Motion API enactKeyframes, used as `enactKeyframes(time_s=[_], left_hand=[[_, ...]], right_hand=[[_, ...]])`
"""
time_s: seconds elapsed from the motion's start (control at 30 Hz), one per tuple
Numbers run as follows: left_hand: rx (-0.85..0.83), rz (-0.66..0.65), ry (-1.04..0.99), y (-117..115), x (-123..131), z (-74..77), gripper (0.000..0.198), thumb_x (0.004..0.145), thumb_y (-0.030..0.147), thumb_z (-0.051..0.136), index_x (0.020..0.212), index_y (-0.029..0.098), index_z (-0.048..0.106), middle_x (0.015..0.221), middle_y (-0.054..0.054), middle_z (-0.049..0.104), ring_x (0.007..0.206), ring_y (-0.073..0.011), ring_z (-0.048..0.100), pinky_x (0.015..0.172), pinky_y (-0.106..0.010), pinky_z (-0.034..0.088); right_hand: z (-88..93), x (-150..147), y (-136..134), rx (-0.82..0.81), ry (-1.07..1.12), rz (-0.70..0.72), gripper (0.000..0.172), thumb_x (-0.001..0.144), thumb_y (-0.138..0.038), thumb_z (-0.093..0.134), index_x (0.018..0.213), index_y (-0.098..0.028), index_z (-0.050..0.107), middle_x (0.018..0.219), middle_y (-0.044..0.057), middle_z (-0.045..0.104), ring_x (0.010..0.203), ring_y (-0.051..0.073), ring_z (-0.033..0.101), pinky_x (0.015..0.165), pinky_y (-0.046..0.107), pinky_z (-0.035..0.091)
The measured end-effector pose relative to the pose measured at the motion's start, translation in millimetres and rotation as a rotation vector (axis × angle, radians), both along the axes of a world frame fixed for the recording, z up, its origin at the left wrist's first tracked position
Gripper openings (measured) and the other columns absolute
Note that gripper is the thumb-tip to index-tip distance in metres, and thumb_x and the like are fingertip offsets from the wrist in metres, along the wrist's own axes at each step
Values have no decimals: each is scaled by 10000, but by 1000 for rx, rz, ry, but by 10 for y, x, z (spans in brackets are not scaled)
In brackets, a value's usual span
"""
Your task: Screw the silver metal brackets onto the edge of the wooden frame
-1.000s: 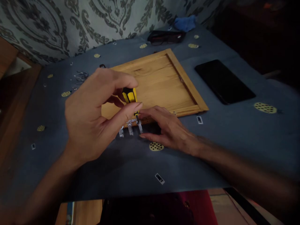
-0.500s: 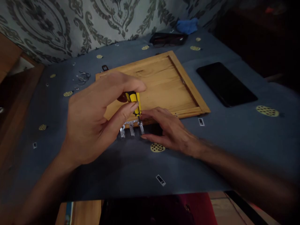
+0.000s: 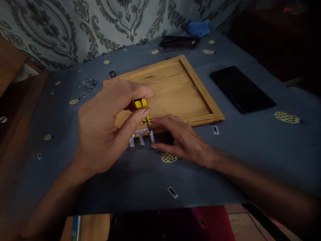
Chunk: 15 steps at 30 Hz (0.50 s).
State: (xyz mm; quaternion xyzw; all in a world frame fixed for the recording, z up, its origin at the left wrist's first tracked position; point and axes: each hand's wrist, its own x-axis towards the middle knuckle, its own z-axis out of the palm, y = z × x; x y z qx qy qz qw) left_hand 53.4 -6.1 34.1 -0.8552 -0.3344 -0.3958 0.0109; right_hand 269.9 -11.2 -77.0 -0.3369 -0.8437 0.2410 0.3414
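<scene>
A yellow and black screwdriver (image 3: 142, 104) is gripped in my left hand (image 3: 100, 124), its thumb and curled fingers around the handle. The shaft points down, its tip at the right end of a shiny metal hook rail (image 3: 141, 138). This rail lies along the near edge of a wooden framed board (image 3: 170, 87), hooks toward me; my left hand hides its left part. My right hand (image 3: 184, 142) closes on the rail's right end, fingertips by the screwdriver tip and thumb at the last hook's end. Any screw under the tip is too small to make out.
A black phone (image 3: 242, 88) lies right of the board on the blue tablecloth (image 3: 120, 190). Behind are dark-framed glasses (image 3: 179, 43) and a blue cloth (image 3: 200, 28). Small metal pieces (image 3: 89, 84) lie at left. A patterned curtain (image 3: 105, 23) hangs along the back.
My left hand has turned slightly with the screwdriver, and the handle shows a little differently. The right hand and the board keep their places.
</scene>
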Motion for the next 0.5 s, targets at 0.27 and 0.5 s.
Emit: enactKeyframes(time_s=[0.27, 0.5], left_hand=[[-32, -101, 17, 25, -34, 32, 280, 945, 29, 687, 1160, 209, 702, 1083, 22, 765, 961, -114, 715, 890, -203, 615], [-56, -72, 18, 17, -38, 99, 301, 942, 59, 685, 1155, 269, 650, 1034, 35, 754, 911, -127, 718, 818, -234, 635]], right_hand=[[-3, 2, 2, 28, -2, 4, 568, 931, -357, 774, 1421, -219, 522, 1214, 115, 738, 1117, 291, 704, 961, 483, 592], [-8, 7, -2, -7, 13, 14, 565, 927, -337, 775, 1420, -203, 535, 1226, 122, 737, 1141, 301, 704, 986, 499, 588]])
